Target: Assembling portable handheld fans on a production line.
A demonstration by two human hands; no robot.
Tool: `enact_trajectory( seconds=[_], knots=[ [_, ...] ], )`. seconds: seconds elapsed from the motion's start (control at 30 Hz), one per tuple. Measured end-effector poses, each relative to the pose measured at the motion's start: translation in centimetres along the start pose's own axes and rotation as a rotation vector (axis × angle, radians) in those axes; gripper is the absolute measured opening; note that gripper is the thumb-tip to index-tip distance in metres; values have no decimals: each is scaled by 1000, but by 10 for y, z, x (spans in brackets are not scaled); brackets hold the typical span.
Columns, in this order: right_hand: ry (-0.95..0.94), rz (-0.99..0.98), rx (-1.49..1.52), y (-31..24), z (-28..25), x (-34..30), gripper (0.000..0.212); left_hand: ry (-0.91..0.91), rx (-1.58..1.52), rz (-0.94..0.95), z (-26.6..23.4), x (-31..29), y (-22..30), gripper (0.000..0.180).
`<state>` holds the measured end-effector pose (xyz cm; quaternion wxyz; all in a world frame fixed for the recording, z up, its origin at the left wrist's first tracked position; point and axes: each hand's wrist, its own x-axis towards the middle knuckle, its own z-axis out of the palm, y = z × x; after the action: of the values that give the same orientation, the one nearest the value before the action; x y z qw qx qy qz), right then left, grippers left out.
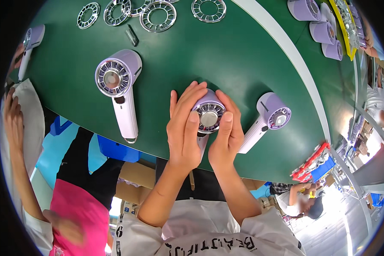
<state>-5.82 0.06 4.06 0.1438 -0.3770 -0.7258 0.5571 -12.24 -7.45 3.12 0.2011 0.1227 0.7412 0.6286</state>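
Between both my hands is a handheld fan (209, 116) with a lilac head, a silver slotted ring and a round silver centre. My left hand (184, 128) wraps the left side of its head, and my right hand (227, 134) closes round the right side, both thumbs resting at the front ring. Most of its handle is hidden under my hands. To the left lies another lilac and white fan (119, 91), its ring facing up. On the right, close to my right hand, a third fan (266, 119) lies with its handle toward me.
Several loose silver rings (158, 16) and a small dark piece (132, 35) lie along the far side of the green table (179, 55). A white curved strip (292, 53) crosses at right. Near its end sits a red tray (312, 163). A co-worker's hand (13, 117) is at far left.
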Motion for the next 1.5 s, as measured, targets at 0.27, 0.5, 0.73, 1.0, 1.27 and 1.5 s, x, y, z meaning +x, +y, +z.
enact_trajectory(
  seconds=[0.27, 0.5, 0.73, 1.0, 1.27, 1.5],
  knots=[
    [78, 44, 37, -1, 9, 1, 39, 4, 37, -9, 7, -1, -5, 42],
    [41, -65, -184, 0, 8, 5, 50, 52, 58, -15, 8, -2, -4, 52],
    [8, -126, -222, 7, 3, 10, 47, 47, 45, -26, 8, -2, -8, 54],
    [-66, 24, -81, -2, -1, 16, 43, 56, 115, -19, 12, -6, -11, 48],
    [-104, -22, -275, -9, 2, 19, 39, 78, 132, -4, 14, -4, -11, 45],
    [-95, -29, -276, -8, -1, 20, 38, 94, 177, 4, 17, -7, -11, 44]
  ],
)
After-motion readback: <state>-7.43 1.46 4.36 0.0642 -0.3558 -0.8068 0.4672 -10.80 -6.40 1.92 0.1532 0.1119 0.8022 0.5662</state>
